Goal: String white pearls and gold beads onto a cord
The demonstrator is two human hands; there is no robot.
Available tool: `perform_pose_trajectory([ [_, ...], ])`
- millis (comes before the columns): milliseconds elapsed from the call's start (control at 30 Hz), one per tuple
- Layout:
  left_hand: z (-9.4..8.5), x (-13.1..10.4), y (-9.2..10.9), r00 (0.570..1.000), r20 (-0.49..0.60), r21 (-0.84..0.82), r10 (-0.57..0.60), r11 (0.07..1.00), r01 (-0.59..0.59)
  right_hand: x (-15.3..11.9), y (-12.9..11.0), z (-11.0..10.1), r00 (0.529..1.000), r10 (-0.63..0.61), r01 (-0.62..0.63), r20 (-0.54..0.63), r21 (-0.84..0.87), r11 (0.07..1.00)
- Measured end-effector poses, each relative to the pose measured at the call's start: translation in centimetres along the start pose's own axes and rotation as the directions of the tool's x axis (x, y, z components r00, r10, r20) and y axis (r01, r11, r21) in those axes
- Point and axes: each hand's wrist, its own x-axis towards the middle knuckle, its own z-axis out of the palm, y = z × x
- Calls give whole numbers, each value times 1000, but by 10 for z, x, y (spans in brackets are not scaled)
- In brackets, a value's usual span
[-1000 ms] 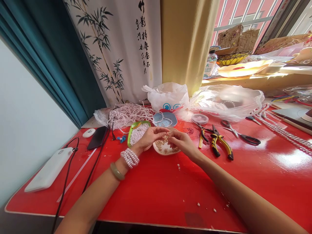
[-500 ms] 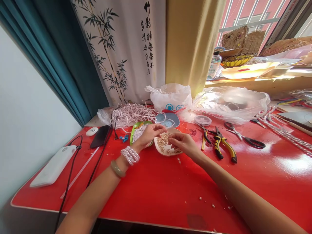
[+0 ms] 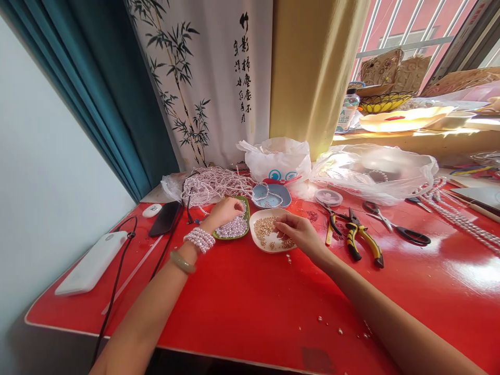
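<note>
My left hand [image 3: 224,213] is over the green tray [image 3: 231,237], which holds light purple pearl beads [image 3: 234,227]. Its fingers are drawn together and point down toward the beads; whatever lies between them is hidden. On that wrist are a coiled pearl bracelet [image 3: 200,239] and a pale green bangle [image 3: 183,262]. My right hand [image 3: 297,230] hovers at the right side of a white dish [image 3: 269,249] with gold beads [image 3: 265,225]. Thumb and forefinger there are pinched, and anything in the pinch is too small to make out.
Behind the trays lie a blue tray [image 3: 287,198], heaped pearl strands [image 3: 219,182] and a plastic bag [image 3: 275,159]. To the right are yellow-black pliers [image 3: 365,234] and scissors [image 3: 410,234]. A phone [image 3: 166,217] and white power bank [image 3: 91,263] lie left. Loose beads dot the red table [image 3: 242,302].
My left hand has moved left, from above the white dish to over the green tray. My right hand stays at the white dish. The whole view has shifted slightly.
</note>
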Motion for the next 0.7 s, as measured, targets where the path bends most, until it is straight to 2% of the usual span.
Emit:
perform_pose_trajectory([
  [133,11,-2,1,1000,-21,38,12,999,-12,0,1,0,1000,-5,4,-9,-20,1000],
  [200,13,-1,1,1000,-30,60,2,998,0,0,0,0,1000,-7,7,-6,-18,1000],
  [267,12,-1,4,997,-82,46,-9,999,13,-1,-1,0,1000,-5,5,-5,-5,1000],
  [333,11,-1,11,992,-128,-49,-14,999,8,-1,-3,0,1000,-3,3,-7,9,1000],
  [400,12,-2,22,995,-96,-257,-28,966,2,-2,-5,0,1000,-4,4,-6,18,1000],
  [467,16,-5,35,999,9,-526,-48,849,46,-3,-6,0,1000,4,-4,1,23,1000],
  [533,22,-9,45,992,110,-725,-61,678,122,-5,-7,0,1000,21,-21,9,34,999],
  [600,28,-13,52,981,182,-824,-64,535,188,-6,-8,0,999,29,-30,13,49,998],
  [700,33,-18,56,969,239,-879,-66,409,245,-6,-8,0,1000,21,-22,14,62,998],
])
